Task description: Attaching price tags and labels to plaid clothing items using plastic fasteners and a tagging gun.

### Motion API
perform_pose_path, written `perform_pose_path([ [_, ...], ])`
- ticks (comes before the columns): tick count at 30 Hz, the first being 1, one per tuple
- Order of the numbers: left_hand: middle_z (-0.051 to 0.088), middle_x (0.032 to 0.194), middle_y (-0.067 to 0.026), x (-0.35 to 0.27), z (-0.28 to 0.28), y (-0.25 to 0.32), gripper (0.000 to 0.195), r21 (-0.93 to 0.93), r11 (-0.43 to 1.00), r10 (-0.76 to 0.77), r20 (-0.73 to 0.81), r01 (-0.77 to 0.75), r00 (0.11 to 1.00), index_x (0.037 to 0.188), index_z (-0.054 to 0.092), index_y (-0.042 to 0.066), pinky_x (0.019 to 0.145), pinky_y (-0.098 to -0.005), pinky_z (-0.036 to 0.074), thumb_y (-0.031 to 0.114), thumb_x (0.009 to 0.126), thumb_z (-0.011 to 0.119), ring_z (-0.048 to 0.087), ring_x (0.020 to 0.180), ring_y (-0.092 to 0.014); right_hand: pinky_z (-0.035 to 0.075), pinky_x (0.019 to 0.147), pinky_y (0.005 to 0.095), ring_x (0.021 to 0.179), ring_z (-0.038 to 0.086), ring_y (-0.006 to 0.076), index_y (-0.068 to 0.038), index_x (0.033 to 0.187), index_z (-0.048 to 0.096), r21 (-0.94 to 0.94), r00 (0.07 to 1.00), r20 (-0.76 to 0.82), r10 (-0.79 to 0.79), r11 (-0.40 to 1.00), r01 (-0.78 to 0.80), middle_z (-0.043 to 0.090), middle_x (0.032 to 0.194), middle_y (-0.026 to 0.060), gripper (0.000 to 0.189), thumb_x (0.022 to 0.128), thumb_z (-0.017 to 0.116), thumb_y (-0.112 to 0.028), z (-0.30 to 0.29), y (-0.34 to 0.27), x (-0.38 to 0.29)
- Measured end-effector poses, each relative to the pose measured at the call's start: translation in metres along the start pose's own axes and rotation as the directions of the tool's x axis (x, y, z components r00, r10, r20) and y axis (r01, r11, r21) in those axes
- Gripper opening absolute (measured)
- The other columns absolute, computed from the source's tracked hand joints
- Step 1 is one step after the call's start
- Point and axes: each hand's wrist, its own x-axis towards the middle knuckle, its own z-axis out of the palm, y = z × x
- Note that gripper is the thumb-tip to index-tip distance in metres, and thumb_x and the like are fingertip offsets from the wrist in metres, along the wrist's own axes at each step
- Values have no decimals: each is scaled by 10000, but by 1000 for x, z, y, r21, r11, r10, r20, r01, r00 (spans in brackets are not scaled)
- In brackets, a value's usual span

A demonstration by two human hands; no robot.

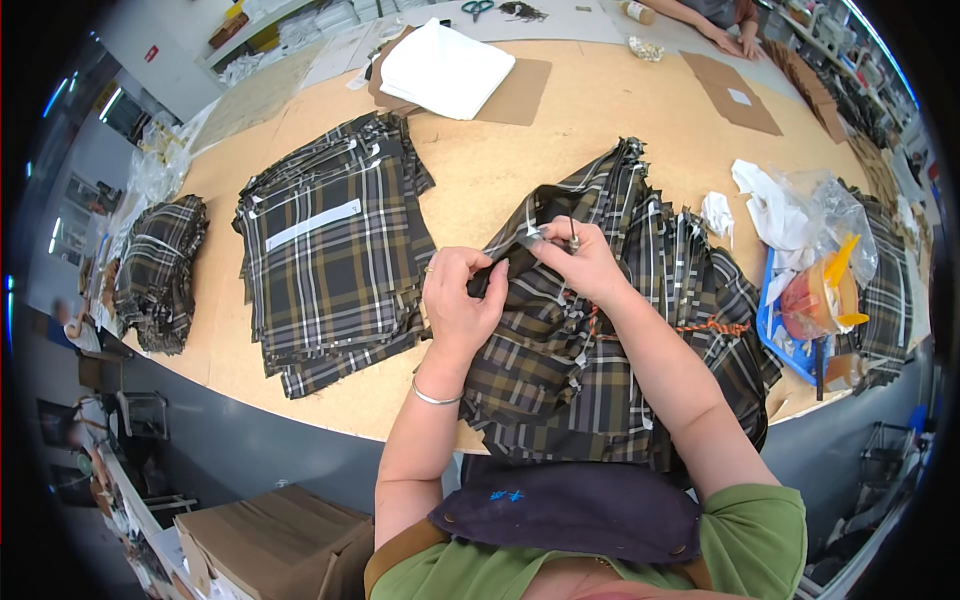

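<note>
My left hand point(463, 296), a silver bangle on its wrist, pinches the dark edge of a plaid fabric piece point(525, 292). Across from it, my right hand point(581, 259) grips the same edge by a small white tag point(534, 231). A slim tool with a metal collar point(574, 238) also sits in the right fingers; its exact kind is unclear. Beneath and to the right spreads a bundle of plaid pieces point(622, 367), gathered at the top and marked with white tags. An orange twisted cord point(712, 327) runs across it, partly hidden by my right forearm.
Left of my hands lies a plaid stack point(330, 285) with a paper strip point(313, 225). A tied plaid bundle point(161, 274) sits farther left. White sheets point(442, 71) rest on cardboard ahead. At right, a blue tray point(769, 315) holds a tub point(817, 296). Another person's hands point(735, 45) are across the table.
</note>
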Motion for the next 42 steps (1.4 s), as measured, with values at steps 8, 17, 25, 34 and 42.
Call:
perform_pose_path([
  [8, 581, 787, -79, -5, 4, -5, 234, 92, 985, 155, -71, -148, 985, 844, 596, 58, 612, -330, 451, 40, 657, 735, 560, 694, -251, 369, 573, 162, 655, 445, -13, -19, 1085, 603, 213, 997, 5, 71, 975, -70, 584, 789, -55, 262, 827, 595, -65, 7, -11, -4],
  [17, 573, 866, -94, -5, 4, -4, 256, -51, 995, -82, 93, 87, 992, 951, 566, 8, 661, -274, 464, 51, 731, 690, 564, 749, -171, 329, 519, 171, 574, 378, 21, -64, 1091, 590, -47, 991, 78, 107, 994, -104, 401, 658, -60, 321, 786, 669, -127, 2, -3, -2],
  [25, 558, 852, -62, -9, 3, -5, 184, -36, 972, -228, 79, 232, 970, 884, 510, 12, 667, -236, 465, 31, 779, 660, 569, 779, -121, 371, 607, 190, 671, 391, 50, -81, 1264, 485, -30, 995, -10, -100, 995, 99, 399, 717, -41, 531, 772, 682, -117, 6, 5, -2],
  [34, 606, 891, -117, -8, 7, -7, 301, -389, 858, -286, 183, 337, 940, 1092, 472, 4, 780, -274, 469, 121, 852, 610, 605, 838, -184, 389, 547, 186, 622, 412, 39, -96, 1287, 468, 1, 998, -8, -63, 998, 63, 399, 723, -41, 537, 790, 671, -109, 7, 7, -2],
  [42, 543, 1152, -81, 4, 0, -15, 417, -536, 681, -291, 428, 500, 856, 1284, 431, 19, 901, -262, 393, 232, 932, 500, 510, 1023, -121, 360, 468, 173, 569, 399, 22, -71, 997, 492, 40, 998, 52, -43, 998, 41, 424, 732, -31, 272, 780, 655, -63, 7, 0, -2],
])
